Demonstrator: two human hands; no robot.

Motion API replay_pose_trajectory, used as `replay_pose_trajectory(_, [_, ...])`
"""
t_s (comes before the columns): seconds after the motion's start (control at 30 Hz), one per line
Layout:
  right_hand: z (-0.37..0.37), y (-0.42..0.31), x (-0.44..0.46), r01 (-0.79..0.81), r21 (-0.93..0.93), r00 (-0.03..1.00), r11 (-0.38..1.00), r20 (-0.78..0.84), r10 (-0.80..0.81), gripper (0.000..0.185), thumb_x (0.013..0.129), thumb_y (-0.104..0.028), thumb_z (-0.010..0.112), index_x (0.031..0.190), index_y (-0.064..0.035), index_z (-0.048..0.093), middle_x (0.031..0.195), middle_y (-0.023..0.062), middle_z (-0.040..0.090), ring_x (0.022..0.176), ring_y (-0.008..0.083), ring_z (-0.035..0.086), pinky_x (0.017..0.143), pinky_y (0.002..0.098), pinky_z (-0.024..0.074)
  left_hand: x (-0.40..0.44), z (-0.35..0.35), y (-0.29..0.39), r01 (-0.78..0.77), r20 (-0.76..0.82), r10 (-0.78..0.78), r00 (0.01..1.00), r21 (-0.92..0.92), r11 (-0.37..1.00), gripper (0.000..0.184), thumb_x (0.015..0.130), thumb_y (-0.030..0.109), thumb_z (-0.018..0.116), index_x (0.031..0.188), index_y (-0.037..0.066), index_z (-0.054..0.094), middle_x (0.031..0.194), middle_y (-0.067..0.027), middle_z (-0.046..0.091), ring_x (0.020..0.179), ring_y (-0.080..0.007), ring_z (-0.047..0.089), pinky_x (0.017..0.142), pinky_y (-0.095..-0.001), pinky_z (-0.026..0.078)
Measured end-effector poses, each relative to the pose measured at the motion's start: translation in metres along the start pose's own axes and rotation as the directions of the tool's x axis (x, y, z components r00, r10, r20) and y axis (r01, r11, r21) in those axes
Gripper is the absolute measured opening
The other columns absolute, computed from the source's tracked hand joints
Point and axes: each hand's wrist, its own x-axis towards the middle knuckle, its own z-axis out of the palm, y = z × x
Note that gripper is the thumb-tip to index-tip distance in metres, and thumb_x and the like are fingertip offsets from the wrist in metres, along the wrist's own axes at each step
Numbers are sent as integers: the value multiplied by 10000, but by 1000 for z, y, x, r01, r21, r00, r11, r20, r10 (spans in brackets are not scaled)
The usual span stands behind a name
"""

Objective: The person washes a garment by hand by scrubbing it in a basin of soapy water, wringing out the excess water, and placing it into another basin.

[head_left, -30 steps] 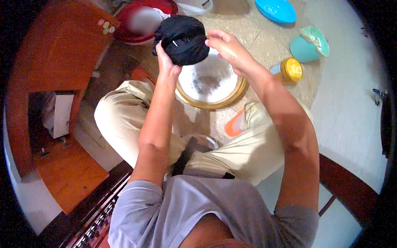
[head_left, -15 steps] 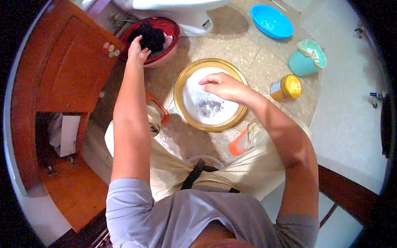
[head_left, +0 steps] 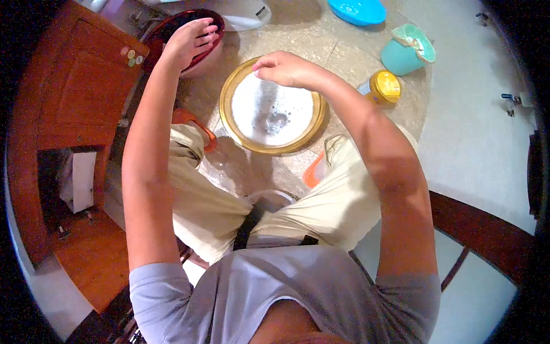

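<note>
My left hand (head_left: 192,43) is open, its fingers apart, over the dark red basin (head_left: 213,47) at the upper left. It covers much of that basin's inside, and I see nothing in its grasp. My right hand (head_left: 285,69) hangs over the far side of the gold-rimmed basin (head_left: 224,109), palm down, with fingers loosely bent and no object visible in them. White foam (head_left: 252,103) fills this basin, with a darker bubbly patch of water (head_left: 274,121) near its middle.
Beyond on the tiled floor are a blue basin (head_left: 360,11), a lined turquoise bin (head_left: 401,56) and a yellow-lidded tub (head_left: 385,86). A wooden cabinet (head_left: 74,86) stands at left. Orange slippers (head_left: 313,171) show by my legs.
The view has shifted, and the basins sit higher and further left. My left hand's fingers are now spread toward the right. The black cloth seen in the red basin earlier is no longer distinguishable.
</note>
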Motion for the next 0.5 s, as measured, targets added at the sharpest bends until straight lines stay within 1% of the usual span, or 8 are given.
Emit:
replay_pose_trajectory(0.03, [-2, 0, 1, 1, -13, 1000, 1000, -11, -1, 362, 842, -274, 557, 1092, -16, 601, 980, 109, 647, 900, 178, 592, 817, 300, 451, -9, 6, 4, 4, 55, -5, 998, 12, 1000, 374, 902, 247, 499, 1220, 53, 472, 1070, -71, 586, 945, -182, 581, 834, -303, 466])
replay_pose_trajectory(0.13, [-2, 6, 8, 12, 3, 1000, 1000, -26, -12, 359, 835, -268, 552, 1077, -9, 607, 965, 118, 650, 892, 177, 596, 803, 304, 457, -43, 23, 12, 5, 178, -21, 984, 86, 996, 350, 898, 248, 508, 1184, 47, 497, 1041, -57, 589, 918, -162, 575, 819, -280, 464])
replay_pose_trajectory(0.17, [-4, 6, 7, 21, 2, 999, 1000, -43, -20, 361, 834, -268, 552, 1076, -7, 607, 966, 119, 650, 893, 176, 596, 801, 304, 458, -56, 28, 13, -6, 190, -16, 982, 112, 994, 337, 895, 246, 513, 1169, 49, 511, 1032, -48, 589, 912, -150, 569, 809, -271, 459])
replay_pose_trajectory(0.23, [-6, 5, 8, 57, -11, 994, 998, -89, -58, 350, 799, -298, 548, 1002, -26, 632, 902, 156, 653, 845, 245, 620, 763, 354, 478, -76, 39, 9, -31, 221, -4, 975, 158, 987, 312, 890, 241, 522, 1138, 54, 539, 1014, -30, 588, 900, -125, 559, 790, -254, 448])
replay_pose_trajectory(0.27, [-8, 2, 1, 92, -19, 989, 996, -119, -94, 348, 781, -313, 546, 965, -35, 645, 870, 174, 655, 821, 279, 632, 743, 379, 488, -91, 47, 14, -41, 194, -27, 981, 341, 939, 303, 901, 252, 521, 1143, 72, 552, 1023, -10, 601, 939, -108, 547, 862, -263, 418])
replay_pose_trajectory(0.37, [-4, -5, -4, 209, -141, 949, 968, -208, -235, 352, 772, -309, 542, 961, -29, 642, 890, 191, 646, 846, 314, 628, 759, 396, 487, -124, 67, 19, -111, 216, 31, 976, 367, 924, 292, 900, 242, 524, 1134, 71, 554, 1015, -4, 594, 936, -92, 534, 858, -251, 413])
replay_pose_trajectory(0.47, [-9, -28, -12, 147, -183, 988, 972, -23, -153, 425, 805, -296, 551, 1143, -39, 578, 1011, 192, 630, 918, 304, 602, 832, 360, 459, -142, 84, 23, -121, 214, 43, 976, 367, 922, 285, 898, 227, 528, 1132, 66, 556, 1026, 1, 591, 950, -87, 522, 864, -245, 404])
replay_pose_trajectory(0.5, [-11, -32, -10, 138, -232, 990, 963, -1, -142, 410, 784, -314, 545, 1067, -23, 603, 995, 227, 620, 932, 313, 606, 833, 385, 463, -139, 83, 22, -117, 220, 36, 975, 367, 923, 286, 898, 226, 527, 1134, 67, 556, 1030, 1, 590, 955, -86, 520, 866, -244, 402])
